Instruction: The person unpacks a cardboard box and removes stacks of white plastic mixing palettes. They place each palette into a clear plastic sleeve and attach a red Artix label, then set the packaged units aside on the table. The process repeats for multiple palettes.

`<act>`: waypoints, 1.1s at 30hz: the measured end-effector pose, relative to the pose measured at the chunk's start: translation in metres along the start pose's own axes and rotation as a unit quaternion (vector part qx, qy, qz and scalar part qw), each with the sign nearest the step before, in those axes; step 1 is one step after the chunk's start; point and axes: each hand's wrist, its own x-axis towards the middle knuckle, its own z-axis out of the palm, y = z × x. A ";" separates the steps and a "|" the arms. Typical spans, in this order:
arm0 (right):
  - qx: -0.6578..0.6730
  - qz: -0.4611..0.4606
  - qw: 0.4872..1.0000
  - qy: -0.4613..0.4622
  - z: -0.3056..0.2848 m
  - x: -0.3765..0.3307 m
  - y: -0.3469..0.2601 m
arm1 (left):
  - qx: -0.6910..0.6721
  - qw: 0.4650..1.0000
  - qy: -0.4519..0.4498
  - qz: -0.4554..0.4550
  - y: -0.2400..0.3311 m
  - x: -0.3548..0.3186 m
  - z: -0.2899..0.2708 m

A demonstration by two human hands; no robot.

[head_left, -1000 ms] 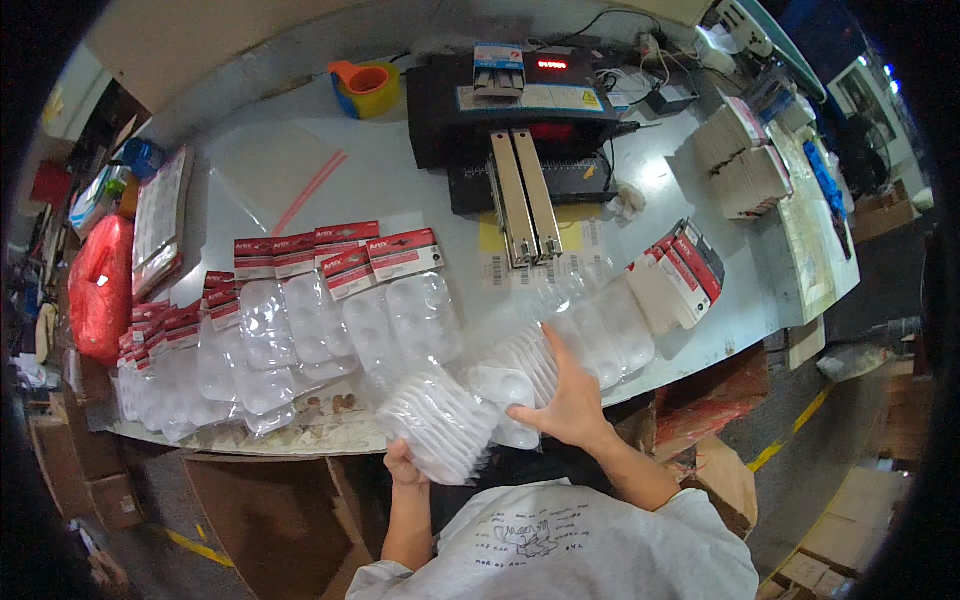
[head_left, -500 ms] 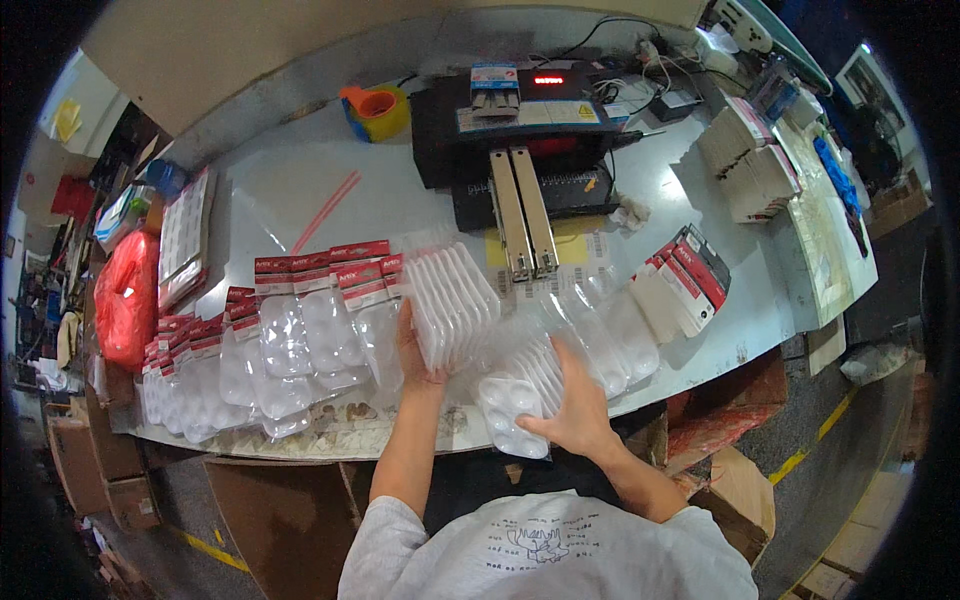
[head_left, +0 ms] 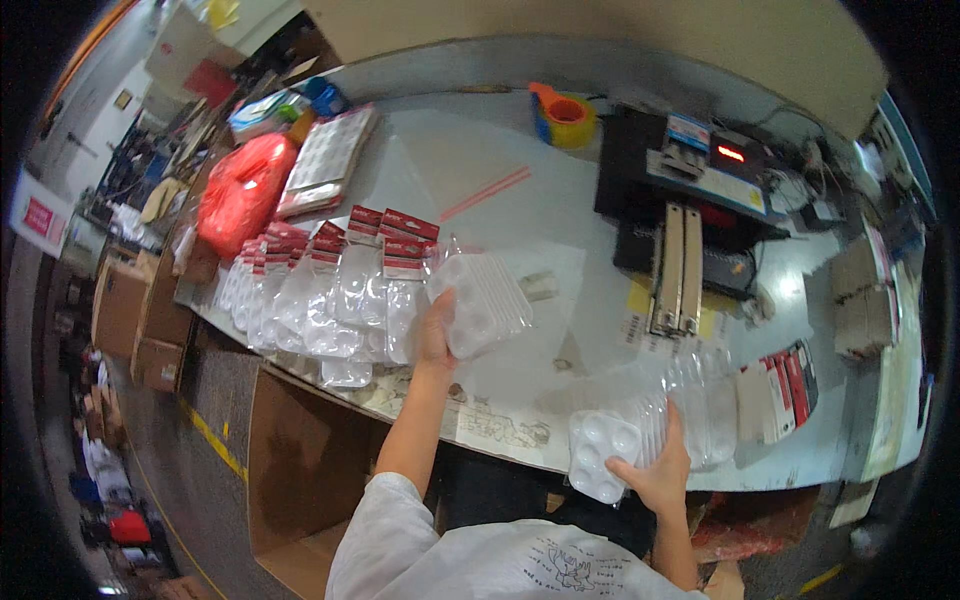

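Okay, so from the head view you've got a bunch of wavy white plastic trays in each hand. Your left hand (head_left: pixel 436 338) has its fingers gripping the left side of one tray stack (head_left: pixel 490 303), just beside the red-topped packs (head_left: pixel 350 300); can't tell if that stack is touching the table (head_left: pixel 590 270) or a bit above it. Your right hand (head_left: pixel 660 475) is closed around a second tray stack (head_left: pixel 600 455) at the table's front edge, thumb on the near tray's face and fingers at the far side, with more clear-wrapped trays (head_left: pixel 708 415) right next to it. Beyond those sit the red-and-white cards (head_left: pixel 780 392). Handling-wise, I'd guess they're super light and fairly stiff but thin, so squeezing hard could dent or crack a rim. The shiny clear film looks slippery too, so the layers might slide or fan out on you. I'd take hold across the whole stack, front tray to back, on the tray edges rather than the loose film.
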 end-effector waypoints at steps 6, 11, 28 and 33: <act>0.006 0.003 1.000 0.002 0.002 0.002 0.003 | -0.010 1.000 -0.021 -0.004 0.018 0.001 -0.012; 0.023 -0.015 1.000 -0.007 0.006 0.004 0.002 | 0.138 0.986 0.096 0.015 0.010 0.009 -0.054; 0.486 0.127 0.859 -0.099 0.030 0.024 0.002 | 0.376 0.911 -0.041 -0.166 -0.001 -0.082 0.031; 0.445 0.108 0.875 -0.154 0.025 0.024 0.011 | 0.475 0.872 -0.082 -0.088 -0.033 -0.102 0.048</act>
